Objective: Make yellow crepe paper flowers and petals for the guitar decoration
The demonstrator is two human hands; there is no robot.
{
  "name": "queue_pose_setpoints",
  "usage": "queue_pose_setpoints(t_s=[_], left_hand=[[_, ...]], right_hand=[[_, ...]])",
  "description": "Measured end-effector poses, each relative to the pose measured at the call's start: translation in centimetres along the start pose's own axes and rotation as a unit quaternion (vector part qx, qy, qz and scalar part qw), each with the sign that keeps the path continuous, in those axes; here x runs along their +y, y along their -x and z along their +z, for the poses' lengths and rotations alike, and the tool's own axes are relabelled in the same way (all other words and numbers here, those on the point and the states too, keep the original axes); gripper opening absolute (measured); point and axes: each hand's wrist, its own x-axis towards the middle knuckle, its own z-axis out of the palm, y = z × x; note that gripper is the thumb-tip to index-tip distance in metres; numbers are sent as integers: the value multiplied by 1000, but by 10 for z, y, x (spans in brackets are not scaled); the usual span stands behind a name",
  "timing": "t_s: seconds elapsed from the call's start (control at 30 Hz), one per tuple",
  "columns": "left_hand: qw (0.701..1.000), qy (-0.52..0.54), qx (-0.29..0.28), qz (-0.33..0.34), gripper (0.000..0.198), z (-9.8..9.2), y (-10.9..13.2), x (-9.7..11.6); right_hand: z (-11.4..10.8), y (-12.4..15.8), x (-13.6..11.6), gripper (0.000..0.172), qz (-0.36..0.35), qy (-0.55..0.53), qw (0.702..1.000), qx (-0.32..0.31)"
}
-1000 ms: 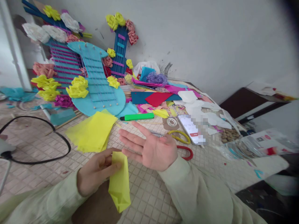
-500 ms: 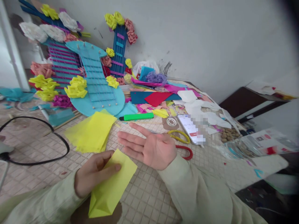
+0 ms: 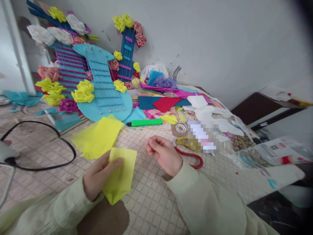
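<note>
My left hand (image 3: 99, 176) grips a sheet of yellow paper (image 3: 123, 169), thumb on its face and fingers behind. The sheet is creased and folded near its lower end. To its right, my right hand (image 3: 165, 155) is closed with the fingers curled in, and nothing shows in it. Just beyond that wrist lie a red looped handle (image 3: 195, 160) and a yellow looped handle (image 3: 187, 143), seemingly of scissors; the blades are hidden. A stack of thin yellow sheets (image 3: 97, 135) lies ahead of my left hand.
A green marker (image 3: 146, 122) lies past the hands, near a phone (image 3: 201, 137). Guitar-shaped blue boards (image 3: 104, 81) with paper flowers lean at the wall. Paper scraps (image 3: 207, 112) and purple yarn (image 3: 165, 82) crowd the back. A black cable (image 3: 73, 153) loops at left.
My right hand, palm up with fingers stretched out before, has curled closed. My left hand has raised and turned the yellow sheet more upright. The view has shifted slightly.
</note>
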Motion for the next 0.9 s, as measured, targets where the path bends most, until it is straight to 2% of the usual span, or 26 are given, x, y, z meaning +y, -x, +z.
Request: queue_pose_setpoints(t_s=[0.1, 0.27, 0.43, 0.53, 0.67, 0.9], left_hand=[[998, 44, 35, -14, 40, 2, -2, -1], [998, 49, 16, -37, 48, 8, 4, 5], [996, 79, -36, -34, 43, 9, 4, -2], [994, 81, -63, -31, 37, 9, 4, -6], [994, 83, -62, -29, 38, 11, 6, -3], [992, 109, -50, -38, 28, 11, 9, -1]], right_hand=[[4, 6, 2, 28, -51, 141, 989, 2], [7, 12, 10, 14, -68, 284, 955, -47], [8, 11, 17, 5, -103, 339, 935, -27], [9, 12, 16, 5, -168, 373, 913, -6], [10, 15, 16, 12, -285, 416, 863, -24], [10, 18, 23, 13, -345, 463, 814, -64]])
